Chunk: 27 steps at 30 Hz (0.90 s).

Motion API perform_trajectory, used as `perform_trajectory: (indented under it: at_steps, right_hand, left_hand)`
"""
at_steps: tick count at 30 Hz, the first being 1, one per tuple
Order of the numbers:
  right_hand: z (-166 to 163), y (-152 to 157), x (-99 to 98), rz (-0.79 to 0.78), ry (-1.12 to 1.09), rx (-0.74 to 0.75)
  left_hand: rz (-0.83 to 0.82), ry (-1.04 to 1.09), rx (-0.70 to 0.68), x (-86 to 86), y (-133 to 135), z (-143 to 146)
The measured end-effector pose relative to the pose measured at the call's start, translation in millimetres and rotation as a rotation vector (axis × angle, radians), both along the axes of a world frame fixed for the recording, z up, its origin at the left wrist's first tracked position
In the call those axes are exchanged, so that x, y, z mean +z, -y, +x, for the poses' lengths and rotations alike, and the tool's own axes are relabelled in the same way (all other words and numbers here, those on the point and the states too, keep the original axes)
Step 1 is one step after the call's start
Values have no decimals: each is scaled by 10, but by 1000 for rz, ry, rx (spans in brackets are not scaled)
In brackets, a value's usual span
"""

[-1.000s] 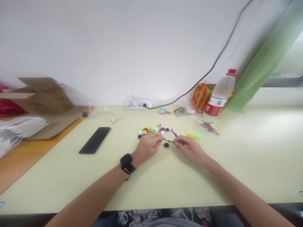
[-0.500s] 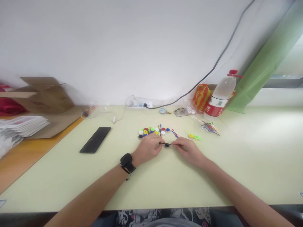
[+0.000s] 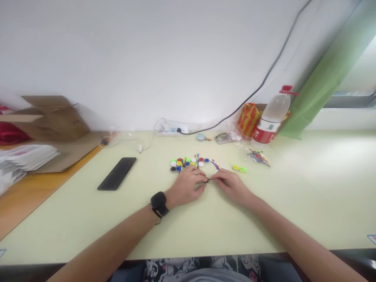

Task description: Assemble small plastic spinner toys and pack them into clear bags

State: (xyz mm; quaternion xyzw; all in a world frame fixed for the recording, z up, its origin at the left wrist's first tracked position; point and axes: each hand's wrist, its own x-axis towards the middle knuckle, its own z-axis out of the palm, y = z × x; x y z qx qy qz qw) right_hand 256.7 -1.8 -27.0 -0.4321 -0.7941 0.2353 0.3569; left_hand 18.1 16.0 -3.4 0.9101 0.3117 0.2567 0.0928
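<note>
My left hand (image 3: 188, 185), with a ring and a black watch at the wrist, has its thumb and fingers closed around a small black round piece (image 3: 207, 181) just above the table; fingers cover most of it. From the right, my right hand (image 3: 232, 186) pinches a thin black stick (image 3: 210, 179) that runs to the round piece. Whether stick and piece are joined cannot be made out. Behind my left hand lies a cluster of small coloured discs (image 3: 179, 163) and sticks. Blue, red and white sticks (image 3: 216, 165) lie just beyond my right fingertips.
A black phone-like slab (image 3: 116, 174) lies on the left. Yellow and green small pieces (image 3: 239, 169) and a bag of coloured sticks (image 3: 259, 158) are to the right. Behind them stand a large bottle (image 3: 272, 117) and a power strip (image 3: 172, 128); a cardboard box (image 3: 55, 121) is far left.
My left fingers have moved right, closing over the black round piece, which was in plain sight between the hands before. My right hand keeps its pinch. The view has shifted slightly.
</note>
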Motion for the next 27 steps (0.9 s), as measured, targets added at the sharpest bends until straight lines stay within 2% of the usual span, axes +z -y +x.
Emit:
perform_trajectory:
  at_steps: [7,14,27]
  right_hand:
    - [-5,-4,-15,-80,-71,-48]
    - [16,1,23,-171,-119,-74]
    - [-42,81,98,-117,56,-8]
  left_hand:
    - [21,78,25,38,40,-6]
    - [48,203,128,91,-6,-31]
    - [14,152,48,72,-16,-52]
